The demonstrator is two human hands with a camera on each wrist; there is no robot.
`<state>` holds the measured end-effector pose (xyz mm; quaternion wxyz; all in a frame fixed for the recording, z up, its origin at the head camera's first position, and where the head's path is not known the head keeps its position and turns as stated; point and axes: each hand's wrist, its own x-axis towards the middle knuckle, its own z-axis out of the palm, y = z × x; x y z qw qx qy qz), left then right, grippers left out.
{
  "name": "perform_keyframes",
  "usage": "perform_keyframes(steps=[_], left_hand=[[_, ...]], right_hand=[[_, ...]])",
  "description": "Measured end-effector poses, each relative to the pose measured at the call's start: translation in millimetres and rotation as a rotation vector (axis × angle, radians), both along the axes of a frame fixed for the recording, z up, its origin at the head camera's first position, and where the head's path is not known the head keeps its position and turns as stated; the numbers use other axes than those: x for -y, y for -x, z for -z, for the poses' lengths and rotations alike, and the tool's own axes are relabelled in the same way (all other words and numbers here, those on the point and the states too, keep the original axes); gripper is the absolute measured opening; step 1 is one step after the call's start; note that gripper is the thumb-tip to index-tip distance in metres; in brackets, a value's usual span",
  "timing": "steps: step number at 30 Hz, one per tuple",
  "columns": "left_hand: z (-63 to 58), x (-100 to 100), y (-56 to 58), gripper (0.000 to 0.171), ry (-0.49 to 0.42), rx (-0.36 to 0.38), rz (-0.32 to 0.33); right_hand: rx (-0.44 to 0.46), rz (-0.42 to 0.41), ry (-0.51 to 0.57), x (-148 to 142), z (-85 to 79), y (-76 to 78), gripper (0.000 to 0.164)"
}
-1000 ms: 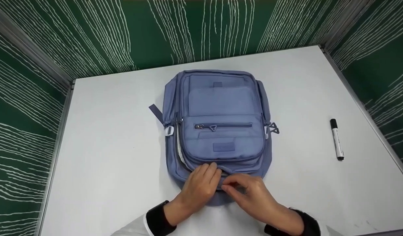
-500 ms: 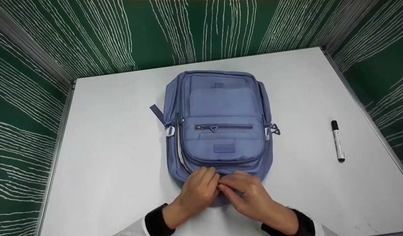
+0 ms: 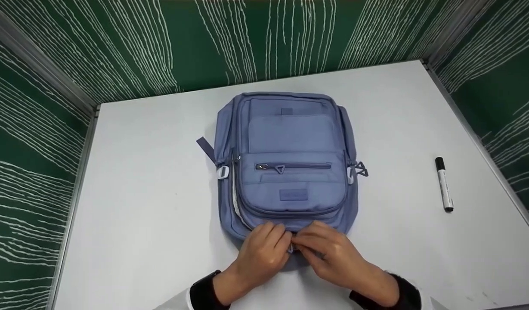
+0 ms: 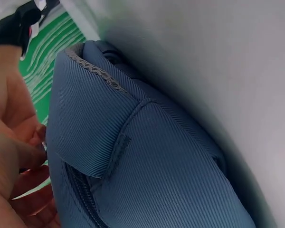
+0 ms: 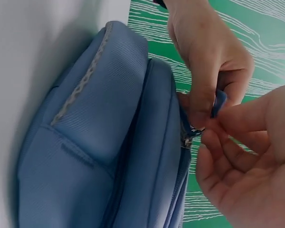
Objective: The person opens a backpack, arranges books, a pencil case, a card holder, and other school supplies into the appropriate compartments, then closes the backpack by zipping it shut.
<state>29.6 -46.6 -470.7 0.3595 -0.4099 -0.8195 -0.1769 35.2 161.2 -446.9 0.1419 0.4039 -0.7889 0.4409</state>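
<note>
A blue backpack lies front side up on the white table, its bottom end toward the person. Its large front compartment is unzipped along the left side, where a pale lining shows. At the lower edge, my left hand curls over the fabric; in the right wrist view its thumb and fingers hold a blue zipper pull. Facing it, my right hand pinches with thumb and forefinger beside the metal zipper slider. Fingers hide most of what it pinches; I cannot tell whether that is a second pull.
A black-and-white marker lies on the right part of the white table. Green walls with white wavy lines stand behind and at both sides. A dark strap sticks out left of the backpack.
Over the last second my left hand has shifted slightly toward the person. My right hand moved left against it, then back a little to the right. The backpack stays put.
</note>
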Motion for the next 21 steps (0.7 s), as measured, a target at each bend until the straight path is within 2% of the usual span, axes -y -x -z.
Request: perform_keyframes(steps=[8,13,17,21], left_hand=[[1.1,-0.5,-1.4,0.013,0.016,-0.051,0.018],[0.5,-3.2,-3.7,0.019,-0.035,-0.036,0.056],[-2.0,-4.2,-6.0,0.019,-0.084,0.0,0.083],[-5.4,-3.1,-7.8,0.022,-0.098,0.028,0.086]], right_hand=[[-0.086,-0.007,-0.047,-3.4,3.2,1.8,0.032],[-0.106,-0.018,-0.05,-6.1,4.5,4.0,0.032],[-0.181,0.073,-0.144,-10.6,6.5,7.8,0.033],[-0.294,0.175,-0.301,-16.6,10.1,13.2,0.031]])
